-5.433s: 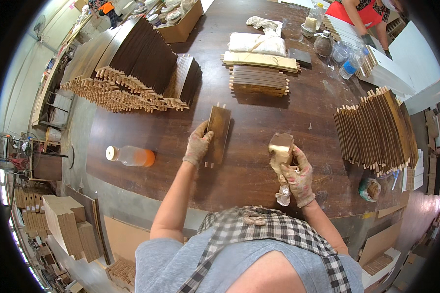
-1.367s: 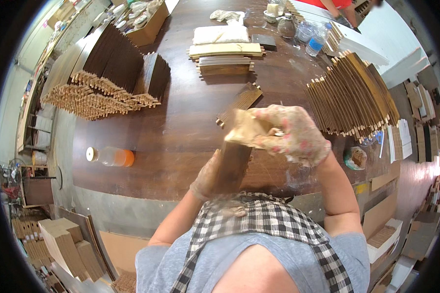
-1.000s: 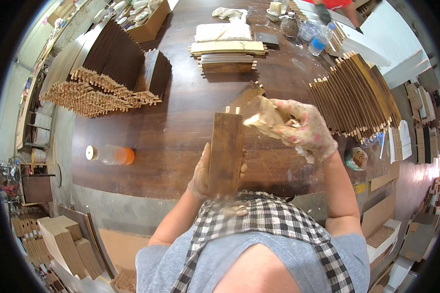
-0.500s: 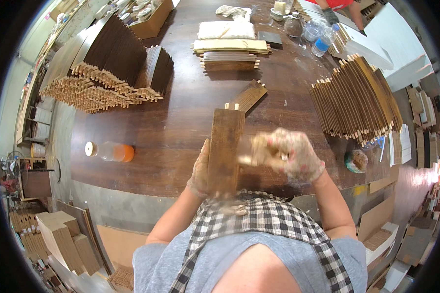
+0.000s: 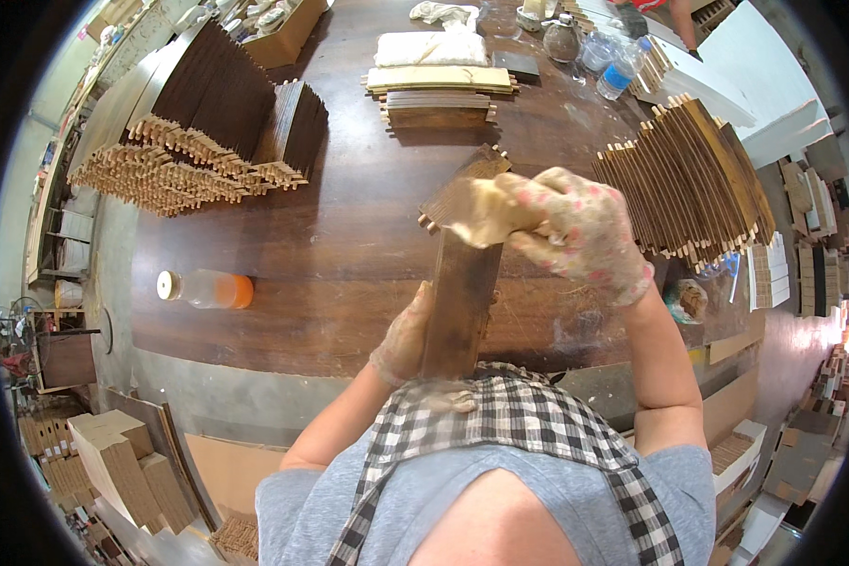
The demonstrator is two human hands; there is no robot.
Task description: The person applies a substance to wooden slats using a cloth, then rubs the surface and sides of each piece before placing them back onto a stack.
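Observation:
In a stained glove, my left hand [image 5: 407, 328] grips the left side of a dark brown wooden board [image 5: 460, 307], which is tilted up from my apron. My right hand [image 5: 580, 224], gloved too, is closed around a pale yellowish wad [image 5: 484, 213], perhaps a cloth or sponge. That wad lies over the board's far end and hides it. Just beyond, a second doweled board [image 5: 462, 181] rests at a slant on the table, partly covered by the first board and the wad.
Doweled boards stand stacked at left [image 5: 208, 104] and right [image 5: 684, 184]. A bottle of orange liquid [image 5: 209, 289] lies on the brown table [image 5: 255, 330]. At the back are thin boards [image 5: 439, 108], a folded white cloth [image 5: 431, 49] and a water bottle [image 5: 616, 75]. Another person's arm [image 5: 684, 25] shows far right.
My right hand has moved away from me and up with the wad, from the board's right edge to its far end. The held board leans a little more to the right.

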